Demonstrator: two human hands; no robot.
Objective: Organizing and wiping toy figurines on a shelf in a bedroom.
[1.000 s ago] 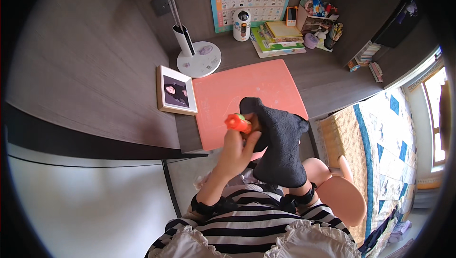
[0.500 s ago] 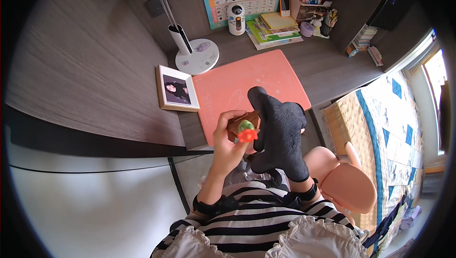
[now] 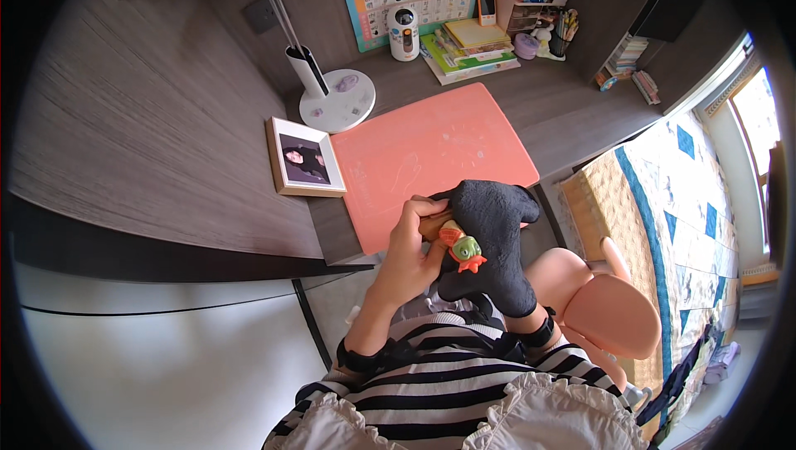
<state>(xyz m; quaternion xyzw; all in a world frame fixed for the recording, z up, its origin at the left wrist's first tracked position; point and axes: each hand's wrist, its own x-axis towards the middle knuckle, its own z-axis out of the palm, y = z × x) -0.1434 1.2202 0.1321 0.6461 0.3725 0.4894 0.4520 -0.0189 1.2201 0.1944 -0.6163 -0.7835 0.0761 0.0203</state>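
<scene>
My left hand [image 3: 405, 247] is closed round a small toy figurine [image 3: 466, 249] with a green head, an orange-red frill and a brown part between my fingers. Its fingertips reach the upper left edge of a large black, rough-surfaced object [image 3: 491, 243] with stubby rounded limbs. The figurine lies in front of that object's left side; whether they are joined I cannot tell. From the lower right my right forearm comes in with a black strap, and my right hand [image 3: 526, 225] grips the black object from behind. Only a bit of a finger shows past its right edge.
Below my hands' far side lies a pink mat [image 3: 431, 152] on the grey-brown desk [image 3: 564, 139]. A framed photo [image 3: 272, 152] and a white lamp [image 3: 356, 110] stand at left. Books [image 3: 477, 44] and a white device [image 3: 404, 36] are behind. A pink chair [image 3: 609, 317] is at right.
The black object has come down and tilted, its upper limb no longer reaching over the mat. My left hand has shifted right against it, and the figurine has turned with its head toward the lower right.
</scene>
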